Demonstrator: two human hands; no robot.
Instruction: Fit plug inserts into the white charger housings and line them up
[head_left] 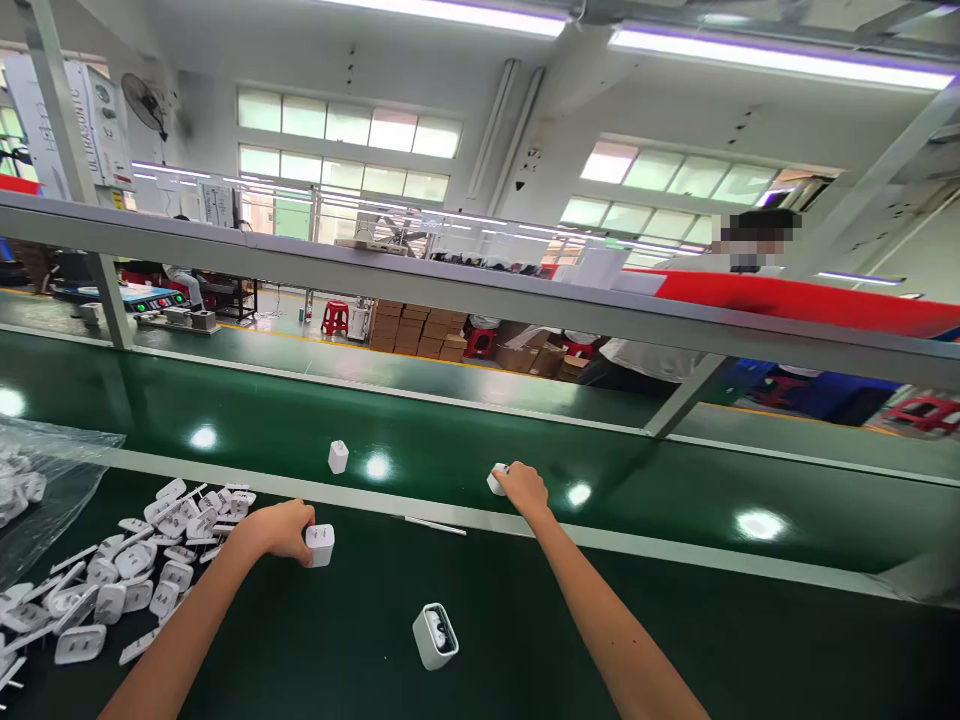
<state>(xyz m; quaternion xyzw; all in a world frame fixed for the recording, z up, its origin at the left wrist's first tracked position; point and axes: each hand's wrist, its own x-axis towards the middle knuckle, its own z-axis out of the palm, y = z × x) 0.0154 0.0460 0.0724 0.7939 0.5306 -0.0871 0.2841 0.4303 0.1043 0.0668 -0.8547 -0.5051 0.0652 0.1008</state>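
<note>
My left hand (281,530) pinches a white plug adapter (320,545) by its side, just above the dark work surface, with the slotted face toward me. Out over the green belt, my right hand (523,486) grips another white charger body (496,479), partly covered by my fingers. One more white charger (338,457) stands on the belt between my hands. Nearer to me, an open white housing (433,637) lies tilted on the work surface, its inside parts showing. A heap of white plug faceplates (135,560) spreads beside and under my left forearm.
A clear plastic bag (56,490) with white parts lies at the far left. A thin metal strip (435,525) rests by the belt's near rail (622,545). A grey shelf beam (420,268) crosses above the belt; a person (645,360) is behind it.
</note>
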